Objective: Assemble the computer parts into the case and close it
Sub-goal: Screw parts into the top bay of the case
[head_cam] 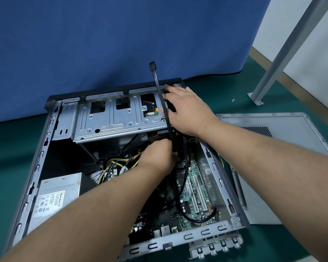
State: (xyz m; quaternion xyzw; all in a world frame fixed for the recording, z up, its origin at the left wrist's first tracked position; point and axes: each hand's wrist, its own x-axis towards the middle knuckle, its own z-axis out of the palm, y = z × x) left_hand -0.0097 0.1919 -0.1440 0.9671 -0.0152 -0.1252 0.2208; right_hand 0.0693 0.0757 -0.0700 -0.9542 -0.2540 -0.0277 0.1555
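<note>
One white label point(50, 202) is stuck on the grey power supply box point(64, 188) in the near left corner of the open computer case point(37, 157). Its blue brand heading appears to read "Huntkey". The remaining small print and certification marks below it cannot be read.

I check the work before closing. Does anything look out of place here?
Yes. A flat black cable sticks up out of the open case, its connector free in the air. The side panel lies on the floor beside the case, and a small screw lies loose near it.
</note>
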